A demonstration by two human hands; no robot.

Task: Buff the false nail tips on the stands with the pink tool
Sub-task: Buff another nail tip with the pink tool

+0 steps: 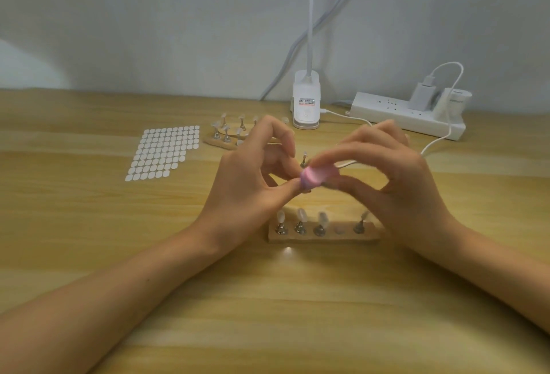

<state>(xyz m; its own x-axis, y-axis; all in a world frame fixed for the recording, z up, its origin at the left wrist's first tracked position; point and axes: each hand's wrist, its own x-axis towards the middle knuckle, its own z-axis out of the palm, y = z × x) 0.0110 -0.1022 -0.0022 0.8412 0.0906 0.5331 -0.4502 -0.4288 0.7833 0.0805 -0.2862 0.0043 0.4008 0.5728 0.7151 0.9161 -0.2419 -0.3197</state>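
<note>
My right hand (395, 177) grips the pink tool (317, 176), held level above the table with a white cable trailing from its back. My left hand (253, 174) pinches a small metal nail stand (304, 160) right at the tool's blurred front end; the nail tip on it is mostly hidden. Below the hands lies a wooden base (324, 235) with several metal stands carrying pale nail tips; one socket in it is bare. A second wooden base (218, 144) with several nail tips sits farther back, partly behind my left hand.
A sheet of white adhesive dots (163, 152) lies at the left. A white clip lamp (306, 105) stands at the back edge, with a white power strip (407, 114), chargers and cables to its right. The wall rises behind the wooden table.
</note>
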